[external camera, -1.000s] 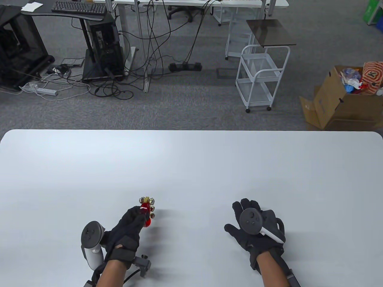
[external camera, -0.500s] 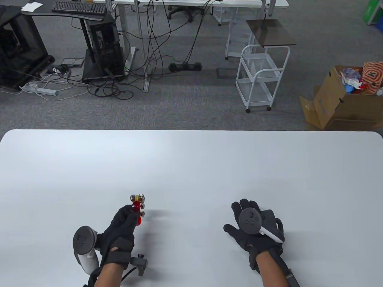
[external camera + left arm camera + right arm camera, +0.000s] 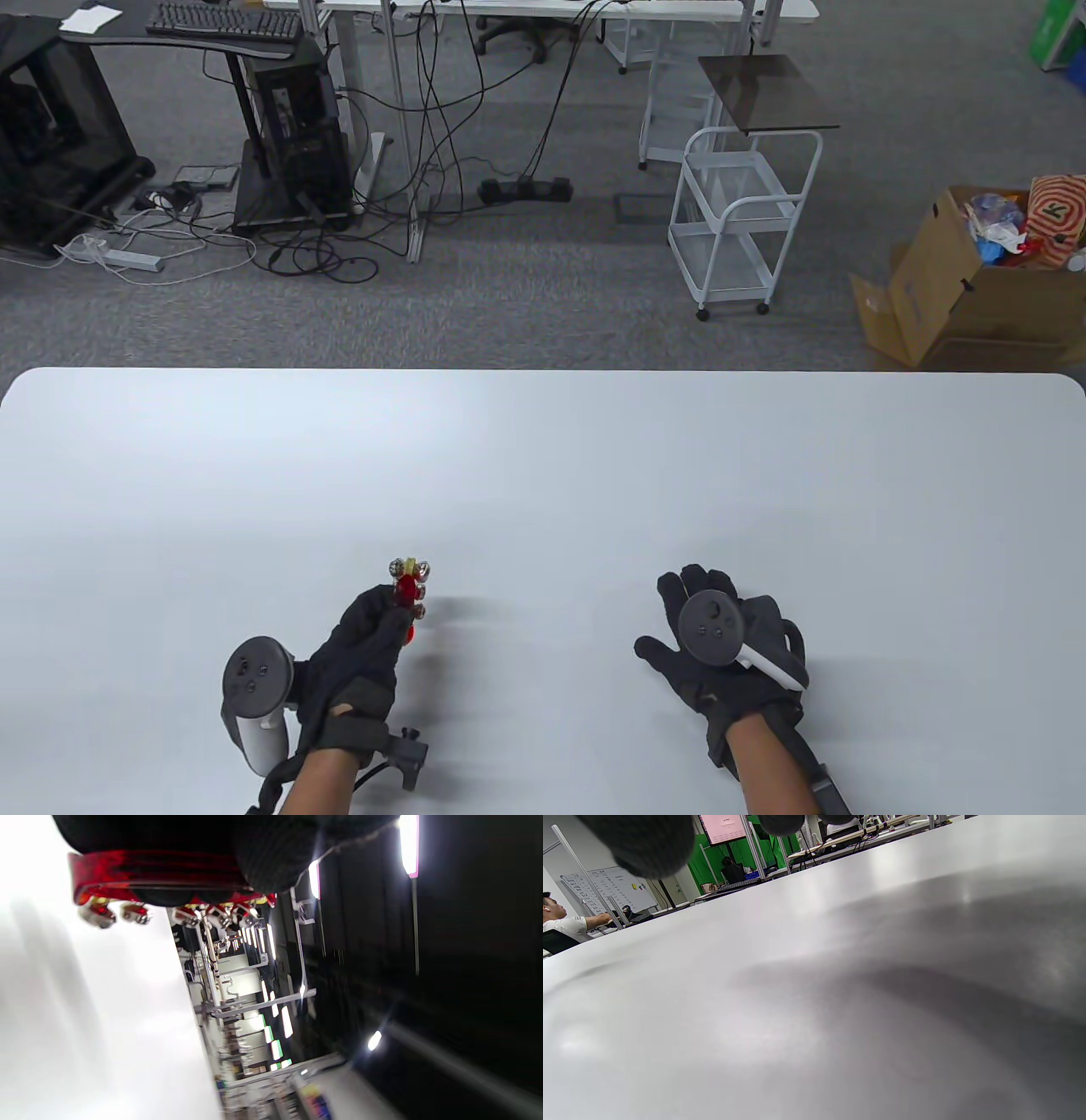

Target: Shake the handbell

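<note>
The handbell (image 3: 409, 587) is a red handle with several small silver jingle bells at its far end. My left hand (image 3: 361, 649) grips the red handle and holds the bell above the white table (image 3: 543, 458), bells pointing away from me. In the left wrist view the red handle (image 3: 140, 872) runs under my gloved fingers (image 3: 271, 853), with the bells hanging below. My right hand (image 3: 708, 645) rests flat on the table, fingers spread, holding nothing. In the right wrist view only its fingertips (image 3: 645, 840) show at the top edge.
The white table shows only the two hands and the bell. Beyond its far edge are a white cart (image 3: 738, 221), a cardboard box (image 3: 967, 289) and desks with cables on the floor.
My left hand swung the bell to the left, then back to the right, close to where it was a second ago. The right hand has not moved.
</note>
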The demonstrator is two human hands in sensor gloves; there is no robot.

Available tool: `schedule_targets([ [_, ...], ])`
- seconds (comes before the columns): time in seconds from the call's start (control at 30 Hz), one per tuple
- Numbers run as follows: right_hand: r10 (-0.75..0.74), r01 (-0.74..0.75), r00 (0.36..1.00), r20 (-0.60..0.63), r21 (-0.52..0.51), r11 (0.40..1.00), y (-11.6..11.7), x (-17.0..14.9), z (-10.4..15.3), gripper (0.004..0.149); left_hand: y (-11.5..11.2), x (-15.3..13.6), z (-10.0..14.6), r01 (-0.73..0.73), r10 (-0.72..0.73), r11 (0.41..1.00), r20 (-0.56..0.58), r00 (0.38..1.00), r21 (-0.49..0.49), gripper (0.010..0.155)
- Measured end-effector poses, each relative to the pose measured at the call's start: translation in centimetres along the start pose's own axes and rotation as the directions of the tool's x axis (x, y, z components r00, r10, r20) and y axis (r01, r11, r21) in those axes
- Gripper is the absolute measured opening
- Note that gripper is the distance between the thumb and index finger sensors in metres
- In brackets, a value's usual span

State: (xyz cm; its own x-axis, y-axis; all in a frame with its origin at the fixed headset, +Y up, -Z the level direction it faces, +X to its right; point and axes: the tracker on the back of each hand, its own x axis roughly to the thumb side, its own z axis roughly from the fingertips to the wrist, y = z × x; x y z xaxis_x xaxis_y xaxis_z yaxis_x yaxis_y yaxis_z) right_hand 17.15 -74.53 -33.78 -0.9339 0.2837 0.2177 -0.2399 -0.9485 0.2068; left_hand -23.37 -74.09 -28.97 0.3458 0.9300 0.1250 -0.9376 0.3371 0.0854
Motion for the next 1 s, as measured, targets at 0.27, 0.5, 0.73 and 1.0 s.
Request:
schedule_targets([
  [0.27, -0.016, 0.017, 1.000, 0.011, -0.021, 1.000, -0.5, 0.1, 0.3, 0.085, -7.2, 3.0, -0.2, 0.684, -0.667, 0.725, 0.164, 0.726, -0.078, 0.045],
  [0.5, -0.020, 0.020, 1.000, 0.022, -0.009, 1.000, -0.5, 0.1, 0.4, 0.085, -15.0, 4.5, 0.8, 0.956, -0.893, 0.289, 0.344, 0.291, -0.058, 0.044],
  [0.73, -0.025, 0.028, 0.998, 0.054, -0.051, 0.998, -1.2, 0.4, 1.0, 0.085, -12.3, 6.6, 1.0, 0.891, -0.816, 0.452, 0.387, 0.430, -0.037, 0.050],
  [1.0, -0.009, 0.011, 0.999, 0.036, -0.058, 0.998, -1.2, 0.1, 0.7, 0.085, 0.7, 2.9, -1.8, 0.869, -0.793, 0.438, 0.357, 0.493, -0.229, 0.088],
])
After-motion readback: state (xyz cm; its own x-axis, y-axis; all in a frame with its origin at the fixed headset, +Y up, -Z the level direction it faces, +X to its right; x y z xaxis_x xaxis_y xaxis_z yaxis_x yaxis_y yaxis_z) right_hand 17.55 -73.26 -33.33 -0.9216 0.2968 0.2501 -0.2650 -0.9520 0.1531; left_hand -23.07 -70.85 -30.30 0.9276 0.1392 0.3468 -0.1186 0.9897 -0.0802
